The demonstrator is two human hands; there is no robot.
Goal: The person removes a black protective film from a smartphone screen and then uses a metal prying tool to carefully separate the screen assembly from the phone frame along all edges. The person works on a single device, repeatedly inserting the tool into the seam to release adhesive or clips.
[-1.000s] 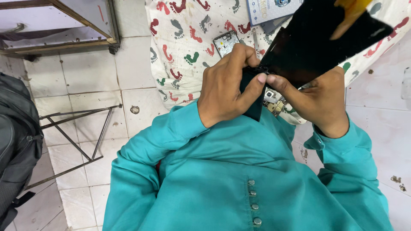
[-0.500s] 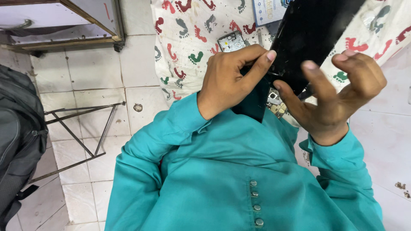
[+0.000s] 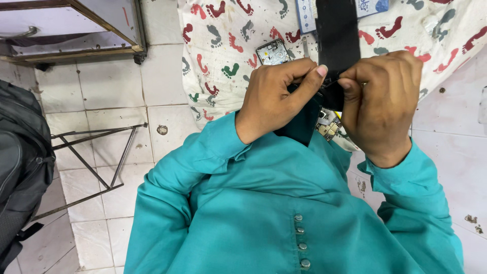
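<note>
We're looking straight down and both hands meet over the black panel (image 3: 337,35), a flat dark strip running up toward twelve o'clock and off the top edge. Our left hand (image 3: 276,99) is closed, thumb and forefinger pinching the panel's lower end; our right hand (image 3: 383,101) is closed too, fingertips clamped on the same edge from three o'clock. The two thumbs sit almost touching, barely any gap between them.

Under the hands we see a dark phone body (image 3: 304,124) tilted down toward six o'clock, with a bit of circuit board (image 3: 329,127) peeking out beside it. On the footprint-patterned cloth (image 3: 223,45), at eleven o'clock from the left hand, lies a small phone frame (image 3: 273,52), just clear of the knuckles.

Our teal sleeves (image 3: 203,167) fill the lower picture. Out at nine o'clock there's tiled floor (image 3: 116,86), a metal stand (image 3: 96,157) and a dark bag (image 3: 20,167), all well apart from the work.
</note>
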